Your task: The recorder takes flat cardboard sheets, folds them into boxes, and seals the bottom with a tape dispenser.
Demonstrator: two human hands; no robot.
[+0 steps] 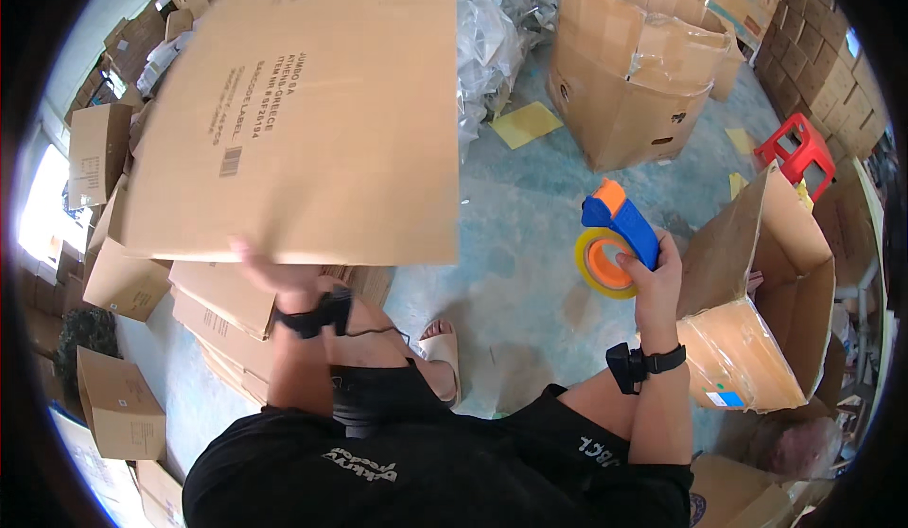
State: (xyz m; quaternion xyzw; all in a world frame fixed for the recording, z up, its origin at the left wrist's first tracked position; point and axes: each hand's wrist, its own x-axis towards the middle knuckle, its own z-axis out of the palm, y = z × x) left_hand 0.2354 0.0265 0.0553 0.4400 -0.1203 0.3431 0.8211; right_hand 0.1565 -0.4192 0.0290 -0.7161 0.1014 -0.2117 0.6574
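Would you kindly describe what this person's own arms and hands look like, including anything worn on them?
Both forearms are bare, with no sleeves or gloves reaching them. The left hand has a black strap with a small black device at the wrist, and a thin dark cable trails from it. The right hand has a matching black wrist strap and device. The fingers are uncovered.

A worn blue-green concrete floor (530, 244) holds open cardboard boxes (629, 64), crumpled clear plastic (487, 45) and a red plastic stool (799, 149). Bright daylight enters a window (43, 206) at left.
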